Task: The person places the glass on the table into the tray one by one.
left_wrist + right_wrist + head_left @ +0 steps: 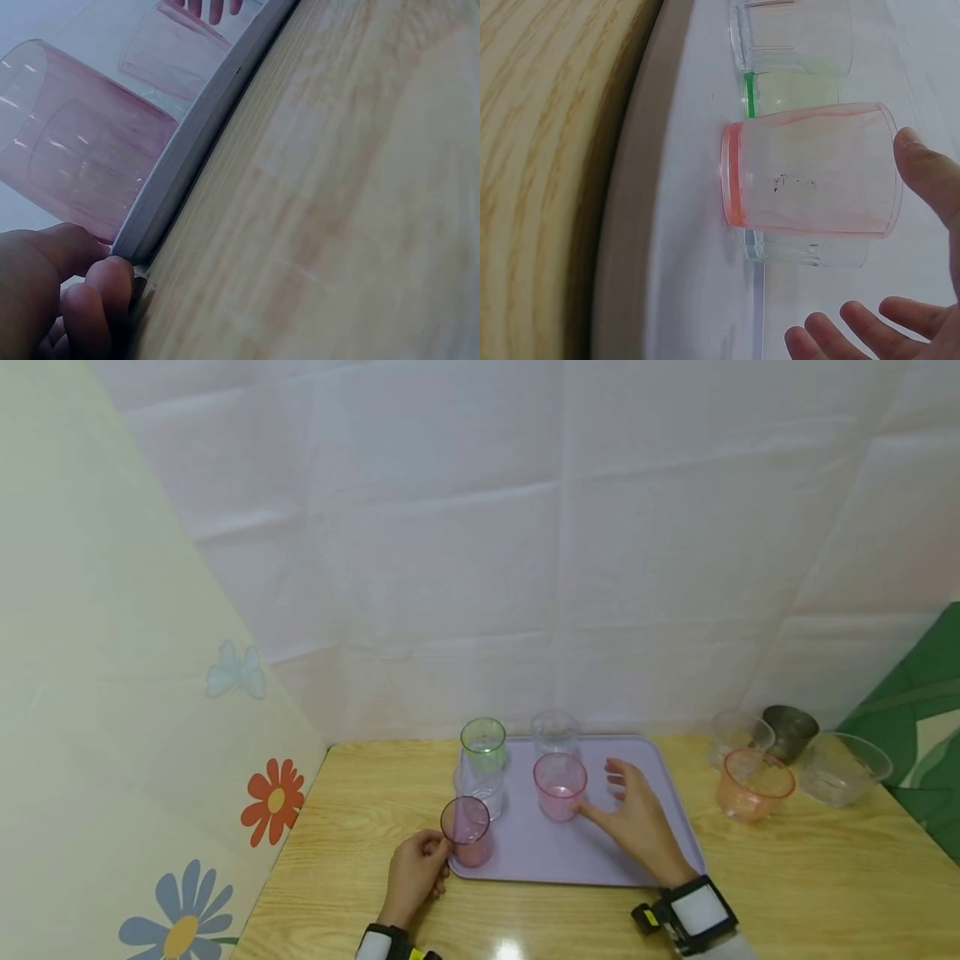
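A lilac tray lies on the wooden table. My left hand pinches its rim at the front left corner, thumb above and curled fingers at the edge, as the left wrist view shows. Right beside that thumb, a purple-pink cup stands on the tray. My right hand is spread with straight fingers, its thumb tip at the rim of a pink cup in the right wrist view. Behind these cups are a green-rimmed cup, a clear cup and another clear cup.
Right of the tray, an orange cup, a dark grey cup, a clear cup and a wide clear bowl stand together. A pale cloth hangs behind the table, and a flower-decorated wall borders it on the left.
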Demonstrator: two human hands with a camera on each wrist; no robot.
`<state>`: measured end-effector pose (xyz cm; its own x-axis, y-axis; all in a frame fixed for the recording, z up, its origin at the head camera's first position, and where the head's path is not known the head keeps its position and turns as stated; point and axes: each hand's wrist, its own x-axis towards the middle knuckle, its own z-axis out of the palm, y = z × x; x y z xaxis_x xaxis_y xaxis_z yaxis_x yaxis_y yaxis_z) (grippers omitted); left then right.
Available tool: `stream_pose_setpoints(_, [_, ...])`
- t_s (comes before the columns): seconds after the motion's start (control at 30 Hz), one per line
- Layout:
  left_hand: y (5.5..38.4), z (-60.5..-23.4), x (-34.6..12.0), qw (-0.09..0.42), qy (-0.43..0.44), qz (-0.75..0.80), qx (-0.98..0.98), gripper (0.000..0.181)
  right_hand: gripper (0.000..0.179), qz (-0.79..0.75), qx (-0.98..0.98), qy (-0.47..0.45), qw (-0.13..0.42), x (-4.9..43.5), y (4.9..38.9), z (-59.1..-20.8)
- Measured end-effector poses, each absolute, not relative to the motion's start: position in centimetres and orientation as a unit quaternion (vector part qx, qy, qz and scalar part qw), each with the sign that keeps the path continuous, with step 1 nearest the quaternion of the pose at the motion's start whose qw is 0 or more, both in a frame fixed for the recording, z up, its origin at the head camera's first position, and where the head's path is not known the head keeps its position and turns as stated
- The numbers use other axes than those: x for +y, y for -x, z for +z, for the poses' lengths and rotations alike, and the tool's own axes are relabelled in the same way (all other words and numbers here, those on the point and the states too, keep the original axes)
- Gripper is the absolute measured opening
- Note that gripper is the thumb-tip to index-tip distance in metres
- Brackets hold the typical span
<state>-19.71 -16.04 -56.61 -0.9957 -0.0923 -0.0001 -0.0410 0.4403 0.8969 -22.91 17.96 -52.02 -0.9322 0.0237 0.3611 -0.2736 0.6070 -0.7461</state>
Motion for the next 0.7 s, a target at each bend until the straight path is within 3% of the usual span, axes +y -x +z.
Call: stream_pose_setpoints(0.7, [19.7,-56.8,-16.2,0.021,-0.039,-0.538,-0.841,0.013,0.098,0.430,-0.880,-0.060,0.191,19.8,22.1,-52.0])
